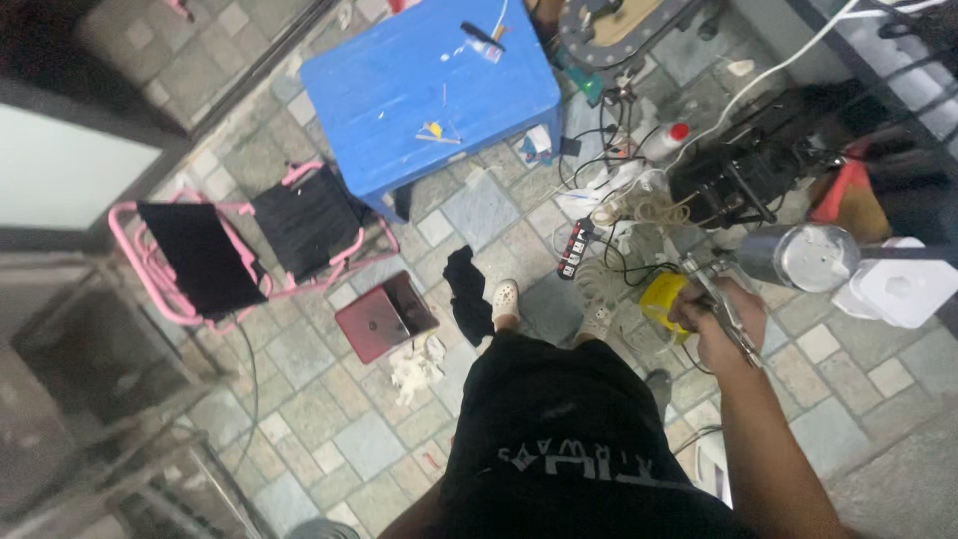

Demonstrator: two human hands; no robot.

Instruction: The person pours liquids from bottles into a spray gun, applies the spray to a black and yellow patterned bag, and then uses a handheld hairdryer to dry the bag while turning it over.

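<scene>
paved floor [329,439] | right hand [720,321] gripping spray gun [728,299], metal cup [798,258] contents hidden | left hand unseen

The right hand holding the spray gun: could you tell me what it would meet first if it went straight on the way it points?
The right hand grips a spray gun aimed up and right. Straight on, it would probably meet the white container first, though depth is unclear.
</scene>
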